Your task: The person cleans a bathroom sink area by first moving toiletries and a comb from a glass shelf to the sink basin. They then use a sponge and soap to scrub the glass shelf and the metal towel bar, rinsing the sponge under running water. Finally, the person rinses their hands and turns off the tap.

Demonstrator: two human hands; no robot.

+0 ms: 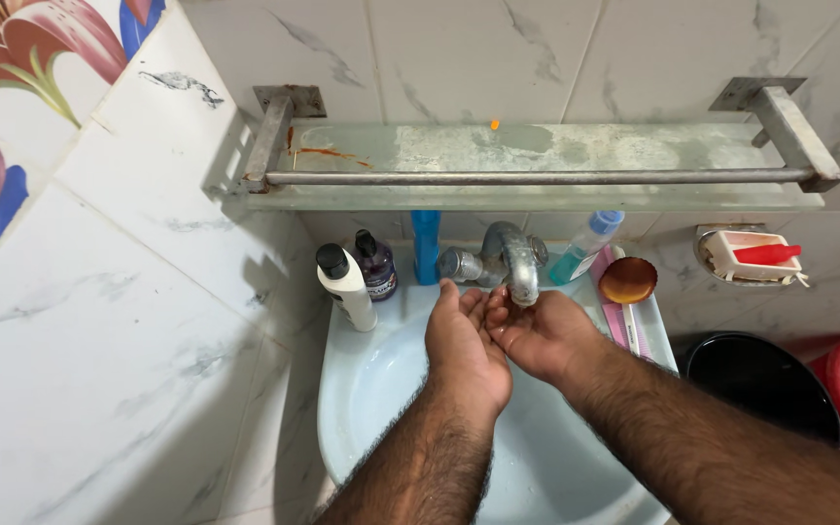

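2 hands held open, cupped together: left hand, right hand, under the steel tap over the pale sink. Palms best kept centred below spout, fingers closed up.

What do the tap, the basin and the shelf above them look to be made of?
Tap: metal, dull grey with worn, spotted plating. Basin: likely glazed ceramic, pale blue with a smooth, glossy surface. Shelf: seemingly a frosted glass plate, stained and rust-marked, held by grey metal brackets and a rail. Both hands, left and right, meet under the spout.
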